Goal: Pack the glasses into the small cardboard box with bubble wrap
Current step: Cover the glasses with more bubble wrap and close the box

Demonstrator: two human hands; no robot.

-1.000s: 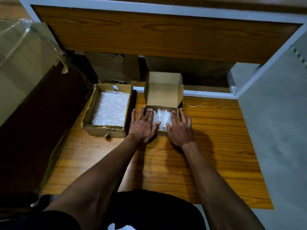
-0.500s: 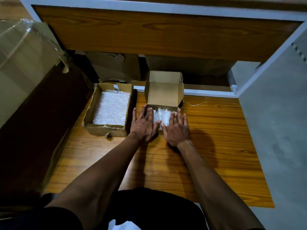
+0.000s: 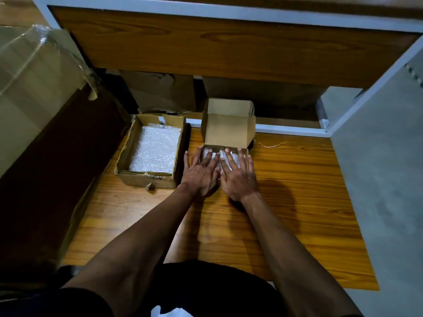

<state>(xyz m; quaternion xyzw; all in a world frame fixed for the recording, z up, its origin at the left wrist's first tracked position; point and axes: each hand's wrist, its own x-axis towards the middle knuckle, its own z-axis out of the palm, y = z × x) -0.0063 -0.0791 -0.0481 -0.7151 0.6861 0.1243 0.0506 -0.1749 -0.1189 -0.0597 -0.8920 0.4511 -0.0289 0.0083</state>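
A small cardboard box [image 3: 229, 131] stands at the back of the wooden table [image 3: 286, 191] with its lid flap raised. Bubble wrap [image 3: 216, 154] fills its opening; any glasses under it are hidden. My left hand [image 3: 201, 172] lies flat with straight fingers on the left part of the wrap. My right hand [image 3: 237, 173] lies flat beside it on the right part, fingers spread. The two hands nearly touch over the box.
A larger open carton [image 3: 128, 156] holding bubble wrap sheets [image 3: 154, 153] sits just left of the small box. A big plastic-covered box [image 3: 34, 76] stands at far left. A wooden shelf panel [image 3: 206, 46] hangs overhead. A thin wire [image 3: 271, 145] lies behind right.
Both hands have slid inward and forward over the small box. They now cover most of the bubble wrap that showed between them before.
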